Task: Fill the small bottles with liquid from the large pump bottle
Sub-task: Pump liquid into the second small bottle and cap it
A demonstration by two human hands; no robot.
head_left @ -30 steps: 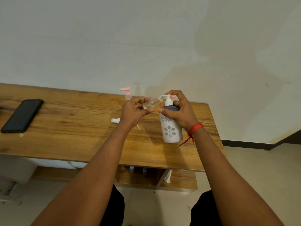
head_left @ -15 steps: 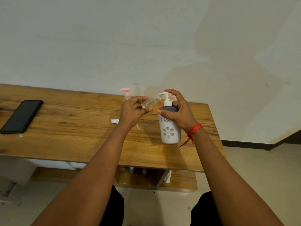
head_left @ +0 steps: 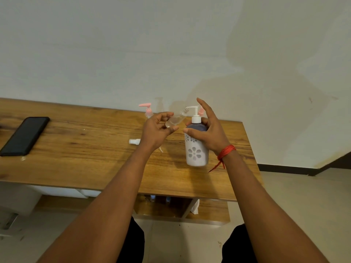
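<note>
The large white pump bottle [head_left: 196, 150], with flower cut-outs and a dark shoulder, stands on the wooden table [head_left: 85, 158]. My right hand [head_left: 209, 133] grips its shoulder with thumb and lower fingers, while the index finger is raised straight above the white pump head [head_left: 192, 107]. My left hand [head_left: 157, 130] pinches a small clear bottle [head_left: 175, 119], tilted with its open neck just under the pump's nozzle. A loose white pump cap [head_left: 133, 141] lies on the table beside my left wrist.
A small bottle with a pink pump [head_left: 147, 110] stands at the table's back edge, and another pink pump [head_left: 201, 111] peeks from behind my right hand. A black phone [head_left: 24, 135] lies at the left. The table's right edge is close to the large bottle.
My right index finger has lifted off the pump head, which has risen. The small bottle stays tilted at the nozzle in my left hand.
</note>
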